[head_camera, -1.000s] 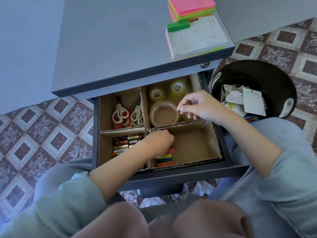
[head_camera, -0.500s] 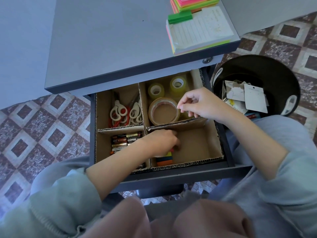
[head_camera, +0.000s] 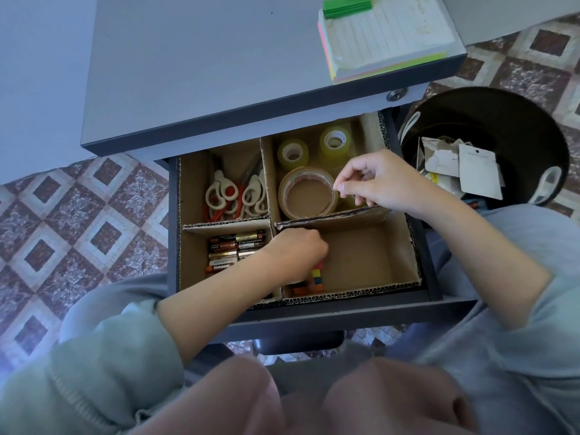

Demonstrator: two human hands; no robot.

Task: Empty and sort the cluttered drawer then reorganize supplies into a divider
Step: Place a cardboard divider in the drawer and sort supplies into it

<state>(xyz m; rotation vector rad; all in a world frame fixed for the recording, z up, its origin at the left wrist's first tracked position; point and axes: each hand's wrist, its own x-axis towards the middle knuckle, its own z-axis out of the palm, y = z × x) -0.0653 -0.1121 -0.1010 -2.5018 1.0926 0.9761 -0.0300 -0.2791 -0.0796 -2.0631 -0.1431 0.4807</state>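
Observation:
The open drawer (head_camera: 345,312) holds a cardboard divider (head_camera: 329,216) with four compartments. Scissors (head_camera: 233,194) lie at the back left and batteries (head_camera: 233,248) at the front left. Two small tape rolls (head_camera: 293,153) and a large tape roll (head_camera: 306,196) sit at the back right. My left hand (head_camera: 298,252) reaches into the front right compartment, fingers curled down onto a small stack of coloured sticky tabs (head_camera: 314,282). My right hand (head_camera: 373,180) hovers over the back right compartment, thumb and forefinger pinching at the large roll's right rim.
On the grey desk top (head_camera: 204,58) lies a lined notepad (head_camera: 386,36) with green sticky notes (head_camera: 346,7). A black bin (head_camera: 489,120) with paper scraps stands right of the drawer. Patterned floor tiles (head_camera: 78,215) lie to the left. My knees are under the drawer front.
My left hand has shifted a little to the right and back inside the front right compartment, above the coloured tabs. My right hand has stayed at the large tape roll.

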